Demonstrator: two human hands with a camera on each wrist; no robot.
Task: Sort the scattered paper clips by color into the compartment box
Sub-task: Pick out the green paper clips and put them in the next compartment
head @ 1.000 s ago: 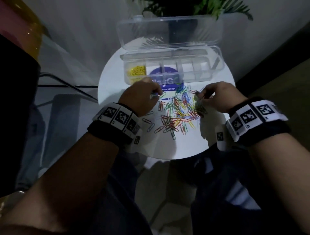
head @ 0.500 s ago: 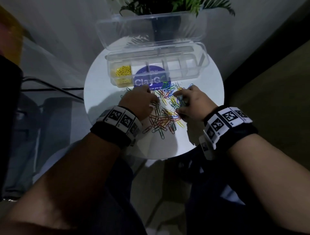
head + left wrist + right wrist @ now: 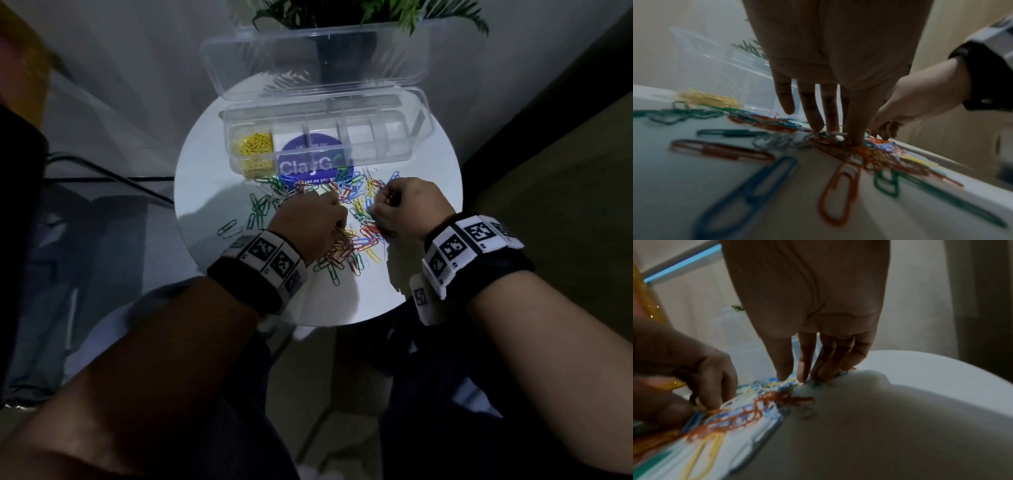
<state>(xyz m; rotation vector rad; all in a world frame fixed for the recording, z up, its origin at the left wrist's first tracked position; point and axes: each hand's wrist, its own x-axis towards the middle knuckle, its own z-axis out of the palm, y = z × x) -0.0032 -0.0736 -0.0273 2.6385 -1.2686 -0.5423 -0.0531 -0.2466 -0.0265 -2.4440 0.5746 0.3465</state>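
Observation:
A heap of mixed-colour paper clips (image 3: 356, 212) lies mid-table in front of the clear compartment box (image 3: 421, 113). The box's leftmost compartment holds yellow clips (image 3: 257, 144); the other compartments look empty. My left hand (image 3: 337, 219) is on the near left of the heap. In the left wrist view its thumb and forefinger (image 3: 846, 138) meet on clips while the other fingers reach down straight. My right hand (image 3: 380, 205) is on the heap's right side, fingers curled. In the right wrist view (image 3: 792, 379) its thumb and forefinger tips pinch at clips, with coloured clips under the curled fingers.
The round white table (image 3: 212, 178) is small and its edges lie close on every side. The box's open lid (image 3: 315, 61) stands up at the back, with a potted plant (image 3: 346, 20) behind it. A purple sticker (image 3: 308, 164) lies under the box front. Loose green clips (image 3: 260, 205) lie to the left.
Both hands have come closer together onto the heap. My right hand moved in from the right edge of the clips, and the left dropped from the far left corner to the near side.

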